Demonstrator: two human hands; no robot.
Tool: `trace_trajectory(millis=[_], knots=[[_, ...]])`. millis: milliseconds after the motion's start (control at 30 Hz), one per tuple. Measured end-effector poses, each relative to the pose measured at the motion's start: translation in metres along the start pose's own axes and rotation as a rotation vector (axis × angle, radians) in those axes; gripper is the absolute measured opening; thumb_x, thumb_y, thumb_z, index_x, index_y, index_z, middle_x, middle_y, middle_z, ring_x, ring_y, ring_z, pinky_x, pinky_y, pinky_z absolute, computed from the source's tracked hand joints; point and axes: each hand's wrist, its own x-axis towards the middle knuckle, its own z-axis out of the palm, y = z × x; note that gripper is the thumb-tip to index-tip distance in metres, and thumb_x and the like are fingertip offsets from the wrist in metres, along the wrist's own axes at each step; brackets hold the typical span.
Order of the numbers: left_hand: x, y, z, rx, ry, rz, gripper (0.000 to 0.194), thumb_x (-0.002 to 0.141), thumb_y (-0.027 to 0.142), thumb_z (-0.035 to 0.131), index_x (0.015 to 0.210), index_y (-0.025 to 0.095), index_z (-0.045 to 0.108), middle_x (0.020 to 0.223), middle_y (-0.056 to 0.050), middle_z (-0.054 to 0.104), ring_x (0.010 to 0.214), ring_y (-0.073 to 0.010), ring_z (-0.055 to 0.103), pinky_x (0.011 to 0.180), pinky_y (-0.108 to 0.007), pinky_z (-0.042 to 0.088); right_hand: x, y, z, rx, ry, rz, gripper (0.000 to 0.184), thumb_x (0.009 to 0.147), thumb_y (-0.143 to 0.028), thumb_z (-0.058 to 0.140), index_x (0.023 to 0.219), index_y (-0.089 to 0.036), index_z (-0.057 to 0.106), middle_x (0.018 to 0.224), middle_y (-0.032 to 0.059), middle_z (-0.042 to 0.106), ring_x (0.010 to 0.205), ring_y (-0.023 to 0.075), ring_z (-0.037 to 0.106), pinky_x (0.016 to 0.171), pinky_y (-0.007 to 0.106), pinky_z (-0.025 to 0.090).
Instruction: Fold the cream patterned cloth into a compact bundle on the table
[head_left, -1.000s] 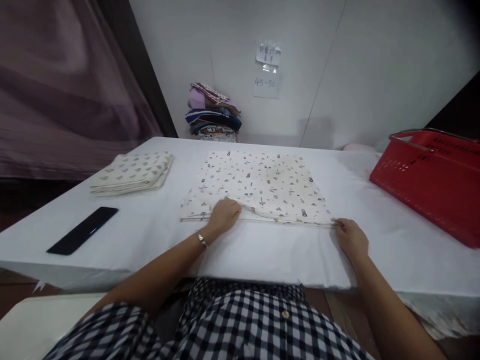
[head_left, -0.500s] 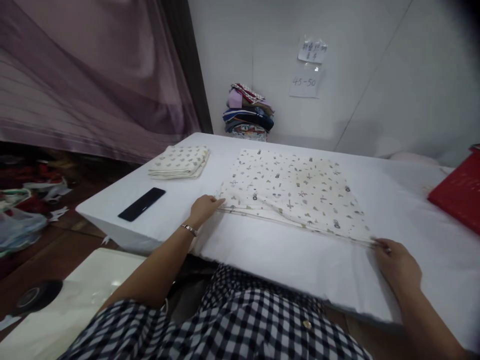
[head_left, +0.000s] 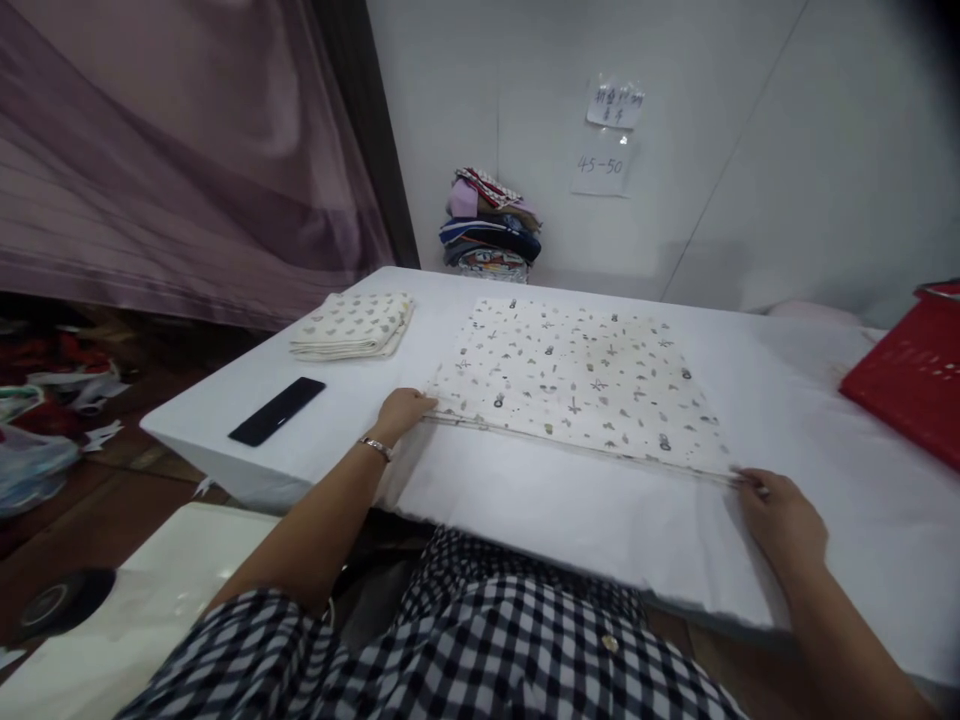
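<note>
Since a second ago, the left hand (head_left: pixel 405 412) has slid outward to the patterned cloth (head_left: pixel 577 385)'s near left corner. I see the cloth lying nearly flat, mid-tabletop (head_left: pixel 540 500). The left hand pinches that corner; the right hand (head_left: pixel 784 515) seems to pinch the other near one. Leftward sit a folded cloth (head_left: pixel 352 325) and black slab (head_left: pixel 277 411); rightward, a red basket (head_left: pixel 915 370).

Between the hands the cloth (head_left: pixel 577 380) is cream with small grey and olive motifs, beyond the left hand (head_left: pixel 405 412) a black phone (head_left: pixel 277 411), beyond the right a red basket (head_left: pixel 911 375).
</note>
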Motion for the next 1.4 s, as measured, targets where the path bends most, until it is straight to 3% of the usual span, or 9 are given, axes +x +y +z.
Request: trace_trajectory(millis=[333,600,700,867,1033,1167,1300,1400], knots=[[0.003,0.0,0.003,0.099,-0.015,0.008,0.031,0.073,0.047,0.053,0.077,0.017,0.064,0.079,-0.007,0.068,0.077,-0.022,0.061,0.058,-0.026,0.037,0.001,-0.001,0.001,0.013,0.027,-0.048,0.036,0.081,-0.036,0.04,0.103,-0.022,0.064,0.108,0.0058,0.062,0.091,0.0229,0.058,0.072,0.034,0.044],[0.0,0.002,0.006,0.173,0.047,-0.008,0.053,0.077,0.053,0.051,0.115,0.017,0.052,0.097,-0.006,0.066,0.086,-0.0232,0.059,0.065,-0.027,0.04,-0.001,-0.008,-0.005,-0.003,0.022,-0.093,0.033,0.086,-0.034,0.04,0.107,-0.024,0.064,0.103,0.0034,0.062,0.088,0.0179,0.058,0.07,0.028,0.042],[0.002,0.004,0.005,0.233,0.021,-0.016,0.047,0.079,0.053,0.05,0.111,0.018,0.056,0.097,-0.004,0.066,0.087,-0.0227,0.058,0.067,-0.026,0.038,0.002,-0.009,-0.007,-0.008,0.001,-0.119,0.032,0.087,-0.033,0.04,0.106,-0.023,0.064,0.103,0.0038,0.062,0.088,0.0177,0.058,0.072,0.028,0.042],[0.014,0.005,0.001,0.263,-0.103,-0.029,0.035,0.08,0.049,0.051,0.087,0.018,0.063,0.077,0.001,0.065,0.079,-0.0199,0.058,0.065,-0.025,0.036,0.003,-0.011,-0.009,-0.018,0.0,-0.109,0.028,0.087,-0.028,0.041,0.105,-0.02,0.062,0.106,0.0051,0.062,0.091,0.0184,0.058,0.072,0.027,0.041],[0.021,0.002,-0.003,0.262,-0.147,0.021,0.035,0.079,0.05,0.05,0.071,0.018,0.061,0.068,-0.002,0.064,0.076,-0.0224,0.059,0.064,-0.028,0.039,0.004,-0.015,-0.012,-0.062,-0.056,-0.099,0.032,0.087,-0.026,0.04,0.111,-0.02,0.06,0.11,0.0069,0.061,0.094,0.0194,0.058,0.072,0.028,0.041],[0.014,0.003,-0.004,0.248,-0.094,0.06,0.032,0.076,0.047,0.05,0.066,0.017,0.056,0.076,-0.009,0.065,0.077,-0.0258,0.06,0.062,-0.031,0.042,0.011,-0.018,-0.018,-0.041,-0.155,-0.079,0.035,0.087,-0.036,0.038,0.105,-0.02,0.064,0.104,0.0081,0.064,0.093,0.0218,0.059,0.075,0.03,0.042],[0.0,0.007,-0.001,0.175,0.014,0.067,0.026,0.073,0.041,0.05,0.076,0.016,0.056,0.08,-0.012,0.064,0.076,-0.0272,0.061,0.059,-0.032,0.042,0.024,-0.025,-0.024,-0.008,-0.276,0.05,0.055,0.088,-0.058,0.027,0.084,-0.019,0.066,0.087,0.0107,0.067,0.082,0.0248,0.062,0.068,0.033,0.043],[-0.007,0.009,0.0,0.098,0.071,0.041,0.028,0.071,0.038,0.051,0.087,0.016,0.055,0.083,-0.011,0.065,0.077,-0.0268,0.062,0.058,-0.031,0.042,0.033,-0.028,-0.023,-0.044,-0.324,0.124,0.054,0.084,-0.061,0.03,0.081,-0.018,0.062,0.082,0.0113,0.068,0.076,0.0255,0.063,0.064,0.034,0.044]])
